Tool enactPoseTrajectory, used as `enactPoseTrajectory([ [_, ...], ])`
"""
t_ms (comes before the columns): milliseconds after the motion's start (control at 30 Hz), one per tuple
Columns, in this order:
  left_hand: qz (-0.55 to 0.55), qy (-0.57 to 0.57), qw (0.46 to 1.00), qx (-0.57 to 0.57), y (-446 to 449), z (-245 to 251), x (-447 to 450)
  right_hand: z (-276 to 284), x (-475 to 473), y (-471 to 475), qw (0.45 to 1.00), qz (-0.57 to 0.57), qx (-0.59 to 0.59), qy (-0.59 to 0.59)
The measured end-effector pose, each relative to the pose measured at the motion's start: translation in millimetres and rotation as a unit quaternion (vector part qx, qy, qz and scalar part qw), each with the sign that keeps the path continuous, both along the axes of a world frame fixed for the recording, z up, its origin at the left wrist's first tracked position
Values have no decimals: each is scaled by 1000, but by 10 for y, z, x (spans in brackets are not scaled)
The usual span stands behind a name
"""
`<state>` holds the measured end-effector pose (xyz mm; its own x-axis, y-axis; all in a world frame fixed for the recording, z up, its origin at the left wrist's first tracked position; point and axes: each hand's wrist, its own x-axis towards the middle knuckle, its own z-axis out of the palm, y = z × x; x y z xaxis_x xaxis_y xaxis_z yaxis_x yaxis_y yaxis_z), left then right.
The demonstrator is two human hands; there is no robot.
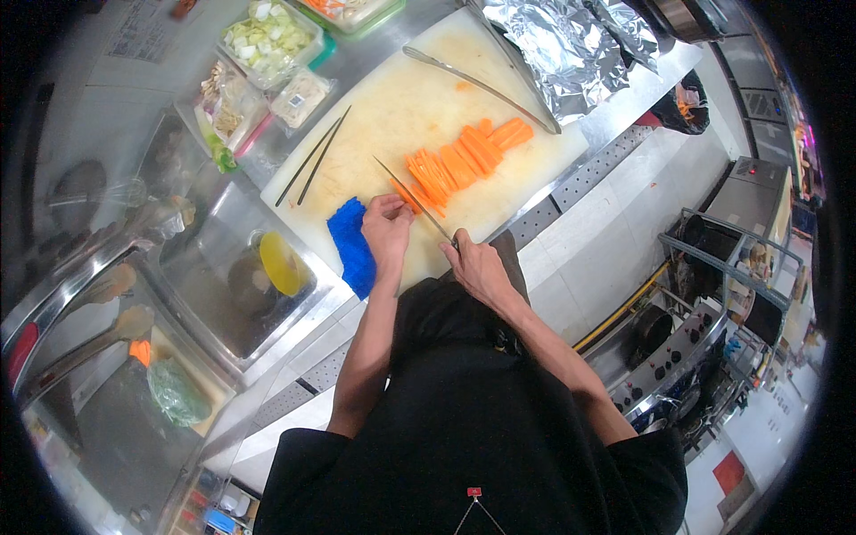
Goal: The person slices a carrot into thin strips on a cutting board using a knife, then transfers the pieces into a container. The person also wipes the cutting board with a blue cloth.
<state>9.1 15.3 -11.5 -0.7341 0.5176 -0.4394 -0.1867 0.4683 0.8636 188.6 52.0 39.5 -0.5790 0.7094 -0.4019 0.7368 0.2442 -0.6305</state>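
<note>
My right hand [478, 262] grips the handle of a kitchen knife [422, 206], its blade slanting up-left over the white cutting board [381, 140]. Left of the blade, the bent fingers of my left hand [388, 224] press on a few thin carrot strips [399, 190]. Just right of the blade lie cut carrot strips [428, 175], leading into a row of overlapping flat carrot slices [476, 150]. A crumpled blue cloth [351, 247] lies beside my left wrist, over the board's edge.
Black chopsticks [321, 157] and metal tongs [478, 83] lie on the board. Beyond are a tub of chopped cabbage [274, 37], bagged mushrooms [231, 114] and aluminium foil [562, 53]. A sink [221, 321] with a yellow bowl [279, 264] is left; a stove [675, 348] stands behind right.
</note>
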Motion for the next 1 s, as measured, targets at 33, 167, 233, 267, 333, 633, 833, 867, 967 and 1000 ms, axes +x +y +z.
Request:
enactPoseTrajectory([
  [33,-9,-5,1000,-11,-3,15,-4,2,-5,-5,1000,5,3,-2],
  [167,-38,15,998,-52,12,74,-13,4,-11,-5,1000,16,11,-10],
  [233,-31,11,998,-51,27,87,-11,10,-12,-3,1000,17,16,-13],
  [267,-29,8,998,-52,33,89,-9,14,-15,-3,1000,17,16,-13],
  [333,-16,29,998,-46,40,89,-3,26,-20,-4,999,22,12,-24],
  [633,-6,38,998,-40,49,97,15,29,-7,-40,998,28,32,-44],
  [833,-21,29,997,-68,45,82,2,-135,-47,-131,997,16,27,-75],
  [867,-27,41,996,-78,50,80,-6,-180,-57,-124,997,12,21,-73],
  [967,-8,-4,999,-53,54,79,-21,-291,-49,-135,997,17,33,-66],
  [1000,-10,5,998,-61,60,79,-32,-323,-52,-138,997,17,41,-65],
])
